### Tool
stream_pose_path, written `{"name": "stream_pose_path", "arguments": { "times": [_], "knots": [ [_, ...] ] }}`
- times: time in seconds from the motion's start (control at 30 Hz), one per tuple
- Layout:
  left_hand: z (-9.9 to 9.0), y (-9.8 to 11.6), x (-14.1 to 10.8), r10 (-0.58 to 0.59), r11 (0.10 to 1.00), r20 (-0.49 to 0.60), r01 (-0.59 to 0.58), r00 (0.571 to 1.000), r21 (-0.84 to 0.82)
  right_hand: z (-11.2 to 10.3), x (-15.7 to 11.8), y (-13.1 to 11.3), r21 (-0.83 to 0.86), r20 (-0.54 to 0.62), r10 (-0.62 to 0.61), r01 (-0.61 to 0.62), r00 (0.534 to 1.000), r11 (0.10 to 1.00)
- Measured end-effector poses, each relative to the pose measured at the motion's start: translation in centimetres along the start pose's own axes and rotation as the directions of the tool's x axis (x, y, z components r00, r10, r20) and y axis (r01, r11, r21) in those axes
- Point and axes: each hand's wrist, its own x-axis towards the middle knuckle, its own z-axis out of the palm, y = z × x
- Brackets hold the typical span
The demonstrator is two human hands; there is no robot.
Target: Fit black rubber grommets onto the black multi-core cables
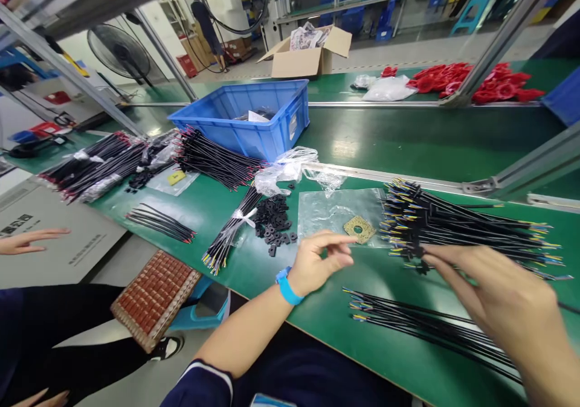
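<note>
My right hand (493, 286) pinches a small black plastic piece (422, 267) at the left side of a heap of black cables (480, 220); whether it is joined to a cable, I cannot tell. Coloured wire ends stick out of those cables. My left hand (321, 262), with a blue band at the wrist, hovers over the bench edge, index finger and thumb apart, nothing visible between them. Just beyond it, a yellowish square plate with a round hole (359, 229) lies on a clear plastic bag (317, 208). Loose black cables (430, 328) lie nearer me, partly behind my right forearm.
Small black plastic parts (273, 220) lie beside a tied cable bundle (233, 229). Behind stand a blue bin (281, 132) and more cables (217, 159). Red parts (453, 81) lie past the metal frame. At left, another person's hand (34, 241) is near a stool (156, 295).
</note>
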Motion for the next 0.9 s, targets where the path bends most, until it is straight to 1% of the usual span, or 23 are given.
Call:
{"name": "stream_pose_path", "arguments": {
  "times": [0.07, 0.1, 0.17, 0.23, 0.3, 0.4, 0.5, 0.57, 0.6, 0.67, 0.73, 0.77, 0.83, 0.9],
  "knots": [
    [-0.4, 0.1, 0.1, 0.009, 0.996, -0.181, 0.007, 0.984, 0.088, 0.2, -0.7, 2.7, -0.093, 0.025, 0.0, 0.003, 1.0, 0.996],
    [-0.7, 0.1, 0.2, 0.009, 0.993, -0.241, 0.02, 0.97, 0.116, 0.4, -1.0, 3.9, -0.109, 0.044, -0.02, 0.025, 0.999, 0.994],
    [-1.0, 0.2, 0.3, 0.009, 0.99, -0.311, 0.034, 0.951, 0.134, 1.0, -1.4, 5.4, -0.135, 0.067, -0.059, 0.068, 0.996, 0.989],
    [-1.2, 0.2, 0.4, 0.04, 0.99, -0.342, 0.009, 0.939, 0.141, 1.4, -1.5, 6.0, -0.159, 0.084, -0.072, 0.085, 0.994, 0.984],
    [-1.4, 0.3, 0.4, 0.093, 0.983, -0.36, -0.028, 0.928, 0.183, 1.6, -1.7, 6.0, -0.125, 0.121, -0.066, 0.081, 0.99, 0.989],
    [-2.1, 0.6, 0.2, 0.188, 0.957, -0.39, -0.078, 0.902, 0.281, 1.7, -2.1, 5.7, -0.012, 0.217, 0.006, -0.003, 0.976, 1.0],
    [-3.9, 1.0, -0.4, 0.271, 0.908, -0.429, -0.082, 0.862, 0.411, 1.7, -2.5, 5.7, 0.007, 0.264, 0.086, -0.091, 0.961, 0.996],
    [-5.6, 1.4, -1.1, 0.316, 0.85, -0.437, -0.047, 0.842, 0.524, 1.3, -2.7, 5.7, 0.002, 0.271, 0.12, -0.125, 0.955, 0.992],
    [-6.5, 1.6, -1.5, 0.336, 0.812, -0.429, -0.027, 0.838, 0.583, 1.1, -2.7, 5.6, 0.02, 0.292, 0.138, -0.151, 0.946, 0.988],
    [-8.4, 2.0, -2.2, 0.362, 0.727, -0.388, 0.004, 0.847, 0.687, 0.7, -2.9, 5.1, 0.1, 0.372, 0.153, -0.203, 0.916, 0.974],
    [-9.9, 2.3, -2.8, 0.356, 0.642, -0.339, 0.036, 0.871, 0.766, 0.6, -3.2, 4.2, 0.207, 0.457, 0.107, -0.223, 0.883, 0.953],
    [-10.5, 2.4, -3.1, 0.343, 0.602, -0.318, 0.053, 0.884, 0.797, 0.9, -3.5, 3.8, 0.249, 0.477, 0.069, -0.21, 0.876, 0.945],
    [-11.3, 2.4, -3.5, 0.302, 0.525, -0.276, 0.083, 0.913, 0.847, 2.0, -4.5, 2.9, 0.31, 0.451, -0.008, -0.148, 0.893, 0.939],
    [-11.7, 2.3, -3.8, 0.243, 0.45, -0.224, 0.095, 0.944, 0.888, 3.8, -5.9, 2.0, 0.336, 0.354, -0.008, -0.119, 0.935, 0.934]
  ]
}}
